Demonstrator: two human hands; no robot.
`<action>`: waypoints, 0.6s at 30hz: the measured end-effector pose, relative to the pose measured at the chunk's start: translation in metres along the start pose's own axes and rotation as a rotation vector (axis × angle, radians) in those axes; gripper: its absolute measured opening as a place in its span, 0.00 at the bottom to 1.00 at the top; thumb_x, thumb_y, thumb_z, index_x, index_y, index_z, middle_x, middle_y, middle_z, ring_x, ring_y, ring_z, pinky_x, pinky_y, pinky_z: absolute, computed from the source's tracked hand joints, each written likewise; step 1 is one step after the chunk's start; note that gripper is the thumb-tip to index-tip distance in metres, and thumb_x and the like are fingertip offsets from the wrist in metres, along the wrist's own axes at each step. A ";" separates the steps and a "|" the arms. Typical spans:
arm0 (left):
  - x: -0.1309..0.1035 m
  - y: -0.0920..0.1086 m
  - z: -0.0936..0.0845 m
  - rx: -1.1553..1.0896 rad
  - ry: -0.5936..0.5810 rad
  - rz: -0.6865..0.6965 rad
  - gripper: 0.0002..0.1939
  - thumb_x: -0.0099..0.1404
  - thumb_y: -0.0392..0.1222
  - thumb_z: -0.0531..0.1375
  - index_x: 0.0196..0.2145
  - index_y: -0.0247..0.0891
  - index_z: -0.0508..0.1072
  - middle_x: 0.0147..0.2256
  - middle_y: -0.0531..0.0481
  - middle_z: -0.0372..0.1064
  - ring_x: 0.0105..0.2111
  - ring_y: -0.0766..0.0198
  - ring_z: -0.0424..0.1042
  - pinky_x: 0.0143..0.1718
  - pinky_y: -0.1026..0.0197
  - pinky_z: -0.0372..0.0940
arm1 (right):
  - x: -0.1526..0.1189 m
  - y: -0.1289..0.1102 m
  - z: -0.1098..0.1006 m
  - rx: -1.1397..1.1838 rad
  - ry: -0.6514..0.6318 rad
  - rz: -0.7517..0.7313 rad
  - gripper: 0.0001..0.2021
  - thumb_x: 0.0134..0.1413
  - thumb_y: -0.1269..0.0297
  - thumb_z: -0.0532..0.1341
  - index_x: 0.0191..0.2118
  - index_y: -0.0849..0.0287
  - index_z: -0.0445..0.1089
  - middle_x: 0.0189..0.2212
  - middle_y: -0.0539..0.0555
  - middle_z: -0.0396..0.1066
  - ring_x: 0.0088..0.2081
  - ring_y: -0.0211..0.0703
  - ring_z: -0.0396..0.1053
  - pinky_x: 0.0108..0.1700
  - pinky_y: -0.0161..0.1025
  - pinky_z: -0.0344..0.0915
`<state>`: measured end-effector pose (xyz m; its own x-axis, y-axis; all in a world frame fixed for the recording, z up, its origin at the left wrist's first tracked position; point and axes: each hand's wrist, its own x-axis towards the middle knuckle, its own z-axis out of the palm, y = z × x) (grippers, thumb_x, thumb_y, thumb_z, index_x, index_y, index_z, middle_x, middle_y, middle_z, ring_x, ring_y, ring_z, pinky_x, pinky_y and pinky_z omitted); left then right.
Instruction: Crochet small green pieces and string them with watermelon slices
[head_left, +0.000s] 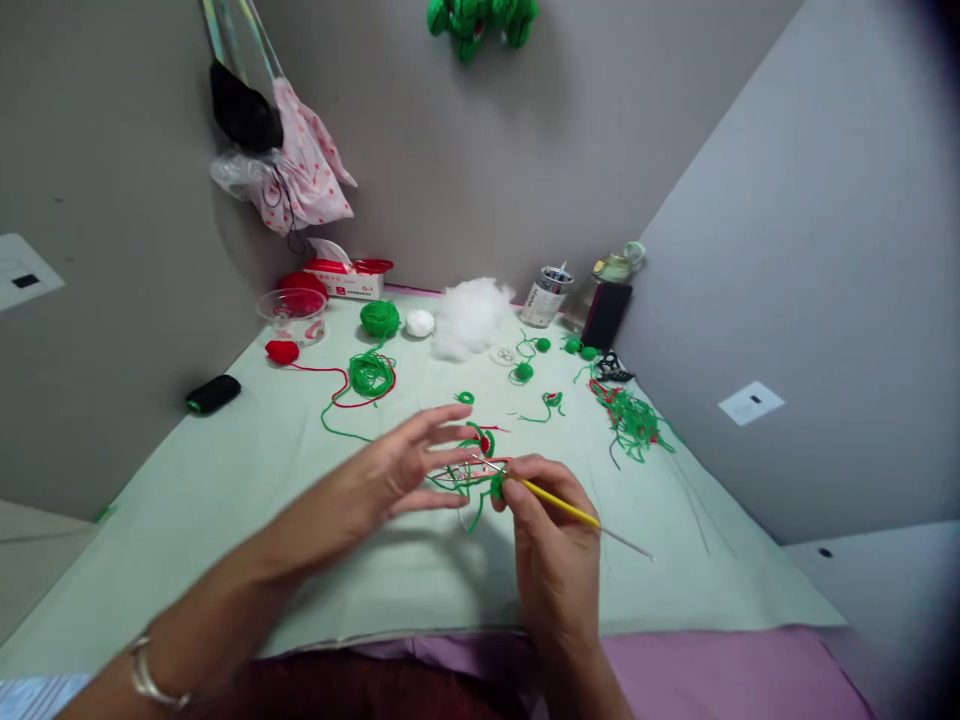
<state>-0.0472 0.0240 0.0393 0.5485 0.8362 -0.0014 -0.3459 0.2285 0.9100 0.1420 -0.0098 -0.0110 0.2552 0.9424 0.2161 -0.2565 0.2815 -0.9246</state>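
My right hand [551,515] pinches a yellow-handled crochet hook [562,502] together with a small green crochet piece [498,486]. The metal tip of the hook points left, toward my other hand. My left hand [409,465] is spread, its fingers apart, just left of the hook tip. Green yarn [345,432] runs from a loose coil [371,374] toward my left hand. Behind the fingers lie a red and green crochet piece [486,441] and a pinkish case [495,466], partly hidden.
White stuffing [471,318], a green yarn ball [380,319] and a can [546,297] stand at the back. Tangled yarn scraps [634,422] lie right. A red ball [282,352], clear tub [296,318] and black case [214,394] are left.
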 end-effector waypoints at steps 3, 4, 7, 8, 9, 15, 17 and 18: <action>0.014 -0.016 0.028 -0.291 0.104 0.115 0.31 0.66 0.67 0.57 0.56 0.44 0.74 0.61 0.38 0.68 0.65 0.43 0.62 0.62 0.38 0.62 | -0.005 -0.002 0.005 -0.009 -0.053 -0.077 0.05 0.56 0.68 0.70 0.38 0.51 0.80 0.34 0.49 0.74 0.34 0.36 0.69 0.35 0.33 0.66; 0.019 -0.018 0.031 -0.340 0.169 0.188 0.27 0.69 0.66 0.53 0.48 0.43 0.77 0.58 0.41 0.72 0.65 0.45 0.62 0.63 0.37 0.59 | -0.006 -0.002 0.006 -0.010 -0.069 -0.096 0.05 0.57 0.68 0.69 0.38 0.50 0.80 0.34 0.49 0.74 0.36 0.36 0.69 0.35 0.33 0.66; 0.026 -0.020 0.029 -0.089 0.316 0.383 0.31 0.75 0.60 0.48 0.23 0.41 0.74 0.49 0.46 0.78 0.66 0.49 0.60 0.70 0.40 0.45 | -0.007 -0.002 0.006 -0.018 -0.060 -0.135 0.06 0.59 0.69 0.68 0.39 0.49 0.80 0.35 0.49 0.74 0.38 0.36 0.69 0.35 0.31 0.66; 0.025 -0.023 0.027 0.115 0.329 0.422 0.32 0.75 0.58 0.48 0.20 0.41 0.74 0.49 0.47 0.79 0.67 0.50 0.58 0.71 0.41 0.39 | -0.007 -0.001 0.005 -0.018 -0.046 -0.145 0.06 0.59 0.69 0.68 0.39 0.49 0.80 0.35 0.49 0.74 0.38 0.36 0.69 0.36 0.32 0.66; 0.022 -0.026 0.025 0.328 0.324 0.439 0.29 0.75 0.56 0.50 0.21 0.42 0.76 0.51 0.47 0.78 0.69 0.50 0.55 0.72 0.42 0.33 | -0.007 0.000 0.004 -0.018 -0.032 -0.153 0.07 0.59 0.69 0.67 0.39 0.49 0.80 0.35 0.49 0.74 0.37 0.36 0.70 0.36 0.32 0.67; 0.004 -0.052 0.037 0.310 0.384 0.205 0.18 0.60 0.47 0.70 0.49 0.48 0.80 0.51 0.48 0.76 0.59 0.50 0.67 0.63 0.49 0.57 | -0.006 0.007 0.006 -0.071 0.069 -0.210 0.08 0.58 0.72 0.68 0.39 0.49 0.80 0.35 0.50 0.75 0.41 0.40 0.72 0.44 0.38 0.68; 0.004 -0.057 0.046 0.073 0.408 0.120 0.18 0.60 0.45 0.71 0.49 0.47 0.80 0.43 0.50 0.77 0.49 0.56 0.73 0.56 0.55 0.64 | -0.007 0.008 0.009 -0.115 0.076 -0.233 0.08 0.58 0.72 0.68 0.39 0.48 0.80 0.35 0.49 0.76 0.42 0.40 0.72 0.46 0.39 0.67; 0.005 -0.057 0.048 -0.019 0.415 0.099 0.18 0.60 0.44 0.71 0.49 0.47 0.80 0.40 0.51 0.76 0.45 0.59 0.73 0.53 0.57 0.65 | -0.008 0.009 0.010 -0.134 0.075 -0.244 0.09 0.58 0.72 0.68 0.39 0.48 0.80 0.35 0.49 0.76 0.42 0.40 0.71 0.46 0.39 0.67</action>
<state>0.0125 -0.0088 0.0071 0.1601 0.9834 -0.0852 -0.3975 0.1432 0.9064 0.1286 -0.0129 -0.0177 0.3635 0.8323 0.4185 -0.0546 0.4674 -0.8823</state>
